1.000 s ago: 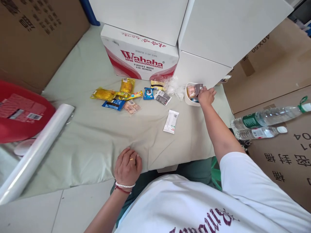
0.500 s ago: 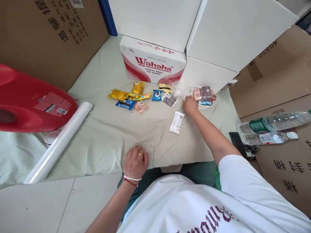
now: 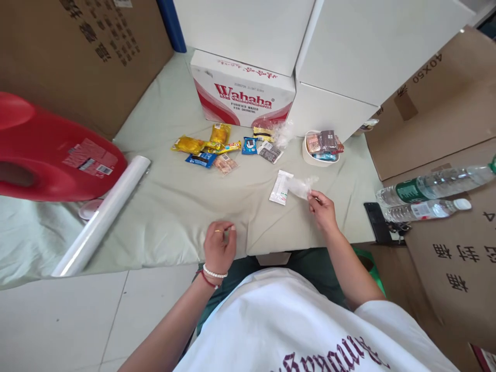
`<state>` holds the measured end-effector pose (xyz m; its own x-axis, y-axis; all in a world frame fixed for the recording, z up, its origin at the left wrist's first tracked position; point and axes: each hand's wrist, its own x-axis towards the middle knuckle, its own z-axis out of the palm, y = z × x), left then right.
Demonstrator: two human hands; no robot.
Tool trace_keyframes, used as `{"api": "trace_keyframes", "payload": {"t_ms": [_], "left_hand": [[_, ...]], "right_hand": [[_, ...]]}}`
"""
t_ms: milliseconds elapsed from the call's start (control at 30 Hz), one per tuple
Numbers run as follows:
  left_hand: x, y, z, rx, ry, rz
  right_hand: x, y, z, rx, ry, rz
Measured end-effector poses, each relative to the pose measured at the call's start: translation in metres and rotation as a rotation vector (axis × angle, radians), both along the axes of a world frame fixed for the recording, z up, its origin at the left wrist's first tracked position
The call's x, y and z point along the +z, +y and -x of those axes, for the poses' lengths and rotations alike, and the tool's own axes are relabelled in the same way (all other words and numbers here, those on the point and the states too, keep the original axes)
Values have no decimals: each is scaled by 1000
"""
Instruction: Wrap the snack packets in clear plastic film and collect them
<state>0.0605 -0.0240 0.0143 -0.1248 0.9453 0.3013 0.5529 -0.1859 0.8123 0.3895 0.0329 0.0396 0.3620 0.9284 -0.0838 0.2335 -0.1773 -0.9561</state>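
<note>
My right hand (image 3: 322, 208) pinches a clear plastic bag (image 3: 300, 186) just above the pale green cloth (image 3: 174, 206), beside a white sachet (image 3: 281, 187). My left hand (image 3: 219, 247) is lifted slightly off the cloth's near edge, fingers loosely curled, holding nothing I can see. A white bowl (image 3: 310, 157) filled with small snack packets sits farther back to the right. Several loose snack packets (image 3: 217, 147), yellow, blue and grey, lie in a row in front of the Wahaha water carton (image 3: 242, 93).
A red plastic container (image 3: 50, 155) and a roll of clear film (image 3: 103, 217) lie at the left. White boxes (image 3: 349, 46) and brown cartons (image 3: 77, 51) ring the cloth. Two water bottles (image 3: 426, 199) and a black phone (image 3: 374, 222) rest at the right.
My right hand left the bowl, took a clear plastic bag from beside the packets and drew it toward me. My left hand lifted off the cloth.
</note>
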Motion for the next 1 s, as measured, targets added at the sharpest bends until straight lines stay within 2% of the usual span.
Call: {"api": "trace_keyframes", "payload": {"t_ms": [33, 133, 200, 233, 300, 367, 500, 567, 633, 700, 767, 867, 1000], "left_hand": [[8, 0, -12, -43, -136, 109], [30, 3, -62, -309, -626, 545], [35, 6, -94, -419, -934, 808], [34, 8, -107, -440, -1023, 861], [29, 13, -122, -389, -1040, 823], [21, 18, -124, -279, -928, 706], [17, 16, -109, -158, -730, 599], [21, 11, -105, -149, -671, 567], [24, 5, -105, -172, -653, 550], [26, 1, -105, -192, -701, 555], [26, 0, -101, -168, -815, 598], [24, 4, -89, -67, -941, 643], [20, 10, -69, 32, -921, 609]], "right_hand": [[1, -21, 2, -1, 5, -21], [3, -66, 14, 27, -86, -113], [5, -83, 23, 130, -173, -145], [5, -89, 26, 219, -210, -152], [6, -94, 29, 409, -249, -154], [6, -95, 27, 474, -222, -140], [3, -87, 24, 299, -37, -25], [0, -80, 30, 330, 19, 38], [-3, -72, 39, 417, 50, 83], [-6, -66, 45, 449, 98, 110], [-8, -63, 44, 403, 174, 121], [-8, -64, 30, 304, 290, 123], [-4, -71, 5, 233, 349, 175]]}}
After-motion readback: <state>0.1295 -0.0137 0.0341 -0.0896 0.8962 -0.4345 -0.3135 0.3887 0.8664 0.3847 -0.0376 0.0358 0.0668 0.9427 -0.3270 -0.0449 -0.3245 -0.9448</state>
